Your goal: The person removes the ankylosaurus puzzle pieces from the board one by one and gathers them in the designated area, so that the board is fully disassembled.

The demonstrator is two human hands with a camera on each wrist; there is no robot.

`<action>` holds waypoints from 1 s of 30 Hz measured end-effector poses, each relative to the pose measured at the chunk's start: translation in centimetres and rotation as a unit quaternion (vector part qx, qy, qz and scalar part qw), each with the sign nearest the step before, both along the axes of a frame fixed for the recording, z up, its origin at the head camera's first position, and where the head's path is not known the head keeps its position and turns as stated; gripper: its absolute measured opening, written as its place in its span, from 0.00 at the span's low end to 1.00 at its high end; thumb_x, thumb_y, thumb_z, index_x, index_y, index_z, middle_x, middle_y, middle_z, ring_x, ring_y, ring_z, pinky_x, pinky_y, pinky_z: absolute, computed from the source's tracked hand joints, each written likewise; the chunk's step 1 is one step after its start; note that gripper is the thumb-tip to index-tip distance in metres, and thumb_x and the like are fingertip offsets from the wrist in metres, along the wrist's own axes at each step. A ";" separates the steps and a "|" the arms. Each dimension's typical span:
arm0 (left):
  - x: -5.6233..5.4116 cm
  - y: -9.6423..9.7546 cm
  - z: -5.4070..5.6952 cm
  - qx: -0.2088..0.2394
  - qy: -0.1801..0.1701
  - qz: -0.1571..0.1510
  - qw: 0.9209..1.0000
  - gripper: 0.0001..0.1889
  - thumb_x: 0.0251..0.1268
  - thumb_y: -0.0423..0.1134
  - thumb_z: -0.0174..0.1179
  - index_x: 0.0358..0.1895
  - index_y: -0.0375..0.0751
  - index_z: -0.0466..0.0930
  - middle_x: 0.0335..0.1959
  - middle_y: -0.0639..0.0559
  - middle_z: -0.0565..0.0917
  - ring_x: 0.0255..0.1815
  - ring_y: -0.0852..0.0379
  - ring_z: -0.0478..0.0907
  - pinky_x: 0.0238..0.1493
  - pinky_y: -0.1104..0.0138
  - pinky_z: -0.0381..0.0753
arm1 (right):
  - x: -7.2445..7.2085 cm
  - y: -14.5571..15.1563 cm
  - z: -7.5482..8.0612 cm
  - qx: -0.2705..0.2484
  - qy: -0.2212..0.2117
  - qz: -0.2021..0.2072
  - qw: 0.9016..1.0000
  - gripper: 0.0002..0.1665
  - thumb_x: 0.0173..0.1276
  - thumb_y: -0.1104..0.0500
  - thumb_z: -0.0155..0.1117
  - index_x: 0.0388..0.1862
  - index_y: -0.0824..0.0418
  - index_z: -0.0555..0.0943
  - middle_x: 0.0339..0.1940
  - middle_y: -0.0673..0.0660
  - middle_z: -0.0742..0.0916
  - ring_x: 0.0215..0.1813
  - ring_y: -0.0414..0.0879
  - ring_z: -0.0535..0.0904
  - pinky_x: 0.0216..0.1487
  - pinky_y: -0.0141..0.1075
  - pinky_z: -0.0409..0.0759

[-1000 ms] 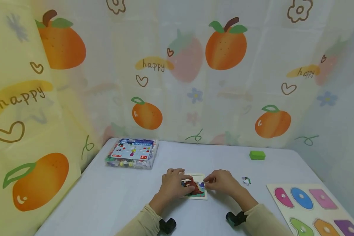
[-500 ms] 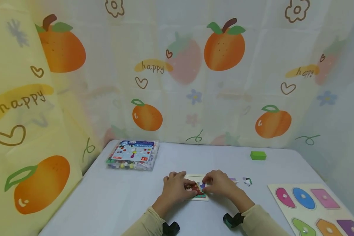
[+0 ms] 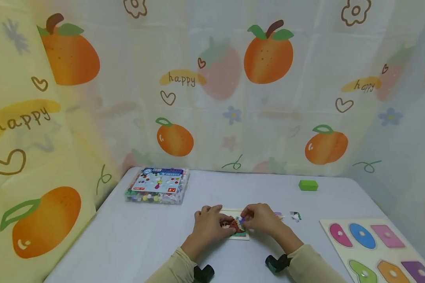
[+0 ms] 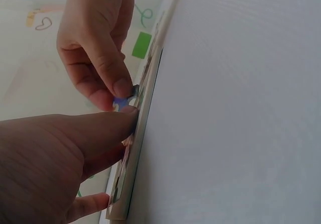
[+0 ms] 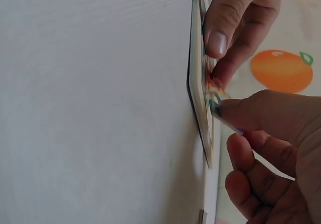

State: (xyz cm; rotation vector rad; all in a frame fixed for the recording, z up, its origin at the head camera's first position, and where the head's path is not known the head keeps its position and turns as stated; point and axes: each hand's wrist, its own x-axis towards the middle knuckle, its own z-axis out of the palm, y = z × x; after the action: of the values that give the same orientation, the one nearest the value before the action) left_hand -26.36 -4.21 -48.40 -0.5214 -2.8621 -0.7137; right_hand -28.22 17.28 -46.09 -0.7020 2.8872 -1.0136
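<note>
A small jigsaw puzzle in a pale frame (image 3: 243, 237) lies near the middle of the table, with a reddish-brown figure partly covered by fingers. My left hand (image 3: 209, 225) rests on its left part, and the thumb (image 4: 108, 128) presses on the picture. Above the puzzle's right side, my right hand (image 3: 263, 218) pinches a puzzle piece (image 4: 121, 102) with blue-purple on it between thumb and fingers. In the right wrist view this piece (image 5: 231, 124) is tilted over the frame's surface. Two loose puzzle pieces, one pale purple (image 3: 279, 215) and one white-and-dark (image 3: 295, 216), lie to the right.
A clear box of colourful beads (image 3: 157, 184) stands at the back left. A green block (image 3: 308, 185) sits at the back right. The shape board (image 3: 357, 253) with knobbed pieces lies at the front right. A printed curtain (image 3: 219, 137) hangs behind the table (image 3: 127, 243).
My right hand has shifted slightly left over the puzzle, uncovering the pale purple loose piece. The pinched piece now shows tilted. My left fingers have moved a little right on the picture.
</note>
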 end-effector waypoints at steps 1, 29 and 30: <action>0.0 0.0 0.1 0.000 0.000 0.000 1.000 0.19 0.48 0.62 0.71 0.45 0.64 0.89 0.63 0.47 0.76 0.59 0.42 0.67 0.53 0.45 0.60 | 0.0 0.1 0.2 0.003 0.000 -0.003 1.000 0.12 0.49 0.60 0.78 0.32 0.54 0.83 0.25 0.42 0.81 0.30 0.38 0.75 0.34 0.34 0.74; -0.1 0.1 0.0 0.009 -0.015 -0.005 1.000 0.18 0.49 0.62 0.70 0.44 0.65 0.89 0.64 0.48 0.75 0.61 0.40 0.65 0.55 0.44 0.58 | 3.4 15.1 2.1 0.178 -0.043 -0.130 0.975 0.12 0.45 0.51 0.81 0.29 0.40 0.87 0.30 0.41 0.80 0.40 0.45 0.69 0.44 0.52 0.56; -0.1 0.1 0.0 0.010 -0.017 -0.004 1.000 0.18 0.49 0.62 0.70 0.44 0.65 0.89 0.64 0.48 0.74 0.61 0.40 0.65 0.55 0.44 0.58 | 3.5 15.2 2.2 0.185 -0.038 -0.130 0.973 0.12 0.44 0.51 0.82 0.29 0.40 0.87 0.29 0.41 0.80 0.39 0.45 0.69 0.44 0.53 0.56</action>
State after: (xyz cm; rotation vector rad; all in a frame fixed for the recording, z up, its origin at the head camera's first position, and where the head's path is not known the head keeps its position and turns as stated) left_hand -26.42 -4.13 -48.41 -0.5246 -2.8839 -0.7584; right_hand -24.74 32.52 -43.88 -0.2642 3.0226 -0.4685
